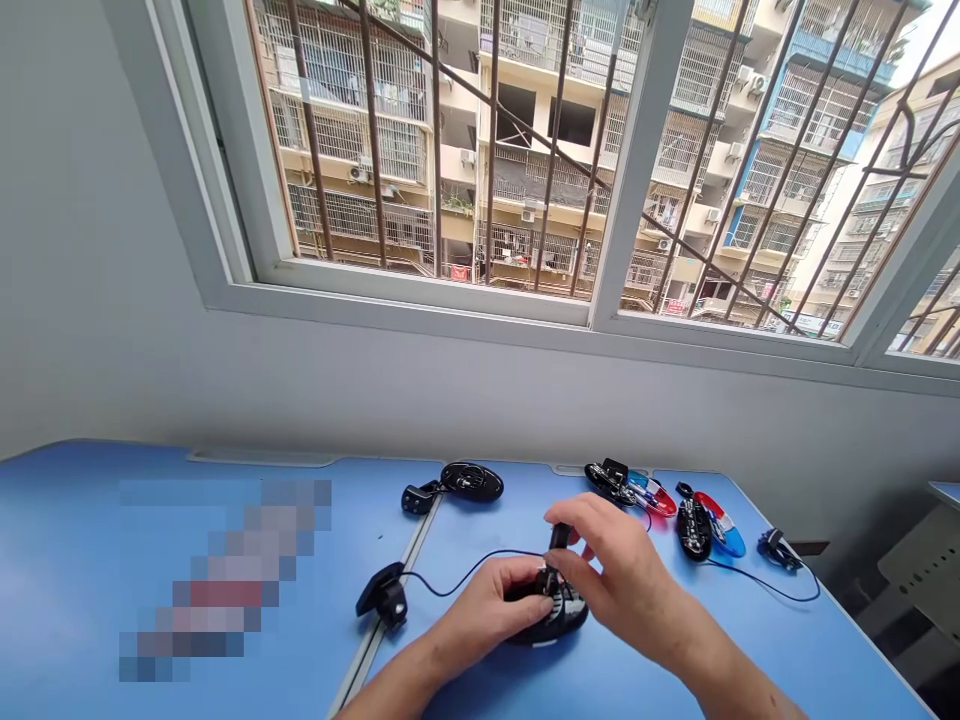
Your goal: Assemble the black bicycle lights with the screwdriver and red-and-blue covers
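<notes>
My left hand (pixel 499 605) closes its fingers and thumb on the near side of a dark oval base (pixel 544 630) with an opened, pale inner side. My right hand (pixel 615 560) pinches a short black cylindrical piece (pixel 559 538) upright above that base. It looks like a stubby handle, and its lower end is partly hidden by fingers. From the base a thin black cable (pixel 465 585) curves left to a small black webcam head (pixel 384 597) lying on the table.
A blue table (pixel 450 680) with a grey seam stands below a barred window. Another black oval base (pixel 472 482) with a camera head lies at the back. Opened units with red-blue covers (pixel 720 525) and a coiled cable (pixel 780 550) lie right. A blurred patch covers the left.
</notes>
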The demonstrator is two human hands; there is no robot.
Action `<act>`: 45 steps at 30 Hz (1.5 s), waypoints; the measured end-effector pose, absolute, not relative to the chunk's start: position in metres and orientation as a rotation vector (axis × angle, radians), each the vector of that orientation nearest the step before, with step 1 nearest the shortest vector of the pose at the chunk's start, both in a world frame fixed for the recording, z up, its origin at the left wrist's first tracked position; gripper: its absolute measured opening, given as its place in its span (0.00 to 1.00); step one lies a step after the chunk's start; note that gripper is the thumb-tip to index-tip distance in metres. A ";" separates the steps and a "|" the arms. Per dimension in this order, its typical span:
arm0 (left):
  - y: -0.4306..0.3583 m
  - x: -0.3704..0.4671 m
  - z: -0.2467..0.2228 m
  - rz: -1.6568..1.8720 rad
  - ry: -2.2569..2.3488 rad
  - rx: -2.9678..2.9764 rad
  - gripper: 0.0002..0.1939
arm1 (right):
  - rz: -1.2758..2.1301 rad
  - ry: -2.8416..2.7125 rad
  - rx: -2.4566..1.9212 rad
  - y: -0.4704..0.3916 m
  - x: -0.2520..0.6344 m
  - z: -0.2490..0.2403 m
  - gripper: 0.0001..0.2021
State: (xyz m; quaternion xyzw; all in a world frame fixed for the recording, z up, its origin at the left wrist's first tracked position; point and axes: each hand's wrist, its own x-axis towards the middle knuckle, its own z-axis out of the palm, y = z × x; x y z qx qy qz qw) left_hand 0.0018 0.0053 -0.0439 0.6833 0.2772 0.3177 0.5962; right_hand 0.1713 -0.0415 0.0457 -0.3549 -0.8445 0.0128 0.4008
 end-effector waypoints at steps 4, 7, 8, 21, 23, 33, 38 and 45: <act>0.005 0.002 -0.042 0.728 0.611 1.571 0.07 | 0.129 -2.148 -0.840 -0.042 0.174 0.045 0.18; 0.004 0.003 -0.040 0.713 0.600 1.581 0.06 | 0.201 -2.176 -0.872 -0.046 0.177 0.048 0.19; 0.004 0.003 -0.039 0.709 0.597 1.580 0.05 | 0.214 -2.183 -0.887 -0.047 0.177 0.049 0.19; 0.003 0.003 -0.035 0.750 0.633 1.633 0.06 | 0.198 -2.212 -0.952 -0.051 0.181 0.055 0.16; 0.003 0.003 -0.035 0.726 0.646 1.642 0.06 | 0.206 -2.218 -0.968 -0.051 0.181 0.055 0.15; 0.000 0.005 -0.035 0.694 0.594 1.607 0.08 | 0.299 -2.167 -1.018 -0.053 0.180 0.056 0.13; 0.000 0.005 -0.037 0.742 0.596 1.615 0.10 | 0.402 -1.992 -1.030 -0.059 0.184 0.052 0.10; 0.002 0.002 -0.032 0.810 0.729 1.634 0.11 | 0.628 -1.414 -1.157 -0.066 0.224 0.016 0.12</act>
